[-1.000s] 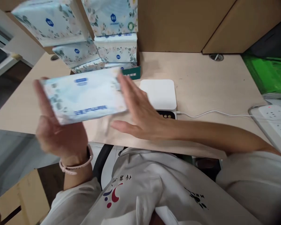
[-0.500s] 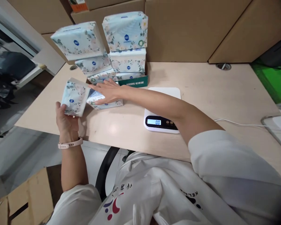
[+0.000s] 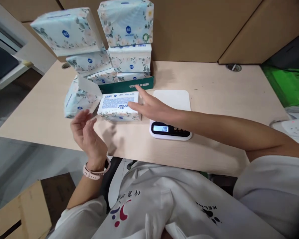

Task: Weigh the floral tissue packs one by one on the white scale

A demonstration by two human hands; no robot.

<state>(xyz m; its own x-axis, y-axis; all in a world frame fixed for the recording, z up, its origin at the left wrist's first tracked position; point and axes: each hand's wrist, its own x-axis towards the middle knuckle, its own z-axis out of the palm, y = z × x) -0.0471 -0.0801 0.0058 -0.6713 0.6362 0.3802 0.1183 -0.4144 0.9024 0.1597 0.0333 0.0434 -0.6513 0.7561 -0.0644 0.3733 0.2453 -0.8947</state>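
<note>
My left hand [image 3: 88, 136] hovers over the desk's front edge, fingers apart and empty, just below a floral tissue pack [image 3: 81, 96] that stands tilted on the desk [image 3: 214, 99]. My right hand [image 3: 151, 108] is flat and open, its fingertips at the right end of a second tissue pack [image 3: 118, 106] lying label-up. A white kitchen scale [image 3: 170, 99] sits right of that pack under my right wrist, and its display reads 0.0. Behind them, more tissue packs [image 3: 127, 36] are stacked on a green box [image 3: 126, 87].
Brown cardboard boxes [image 3: 201, 30] line the back of the desk. A green bag [image 3: 286, 83] and a white power strip [image 3: 294, 127] lie at the right. An open cardboard box [image 3: 20, 212] stands on the floor at lower left.
My left hand has let go of the tilted pack and dropped back toward me. My right hand has slid right, off the flat pack's top to its end.
</note>
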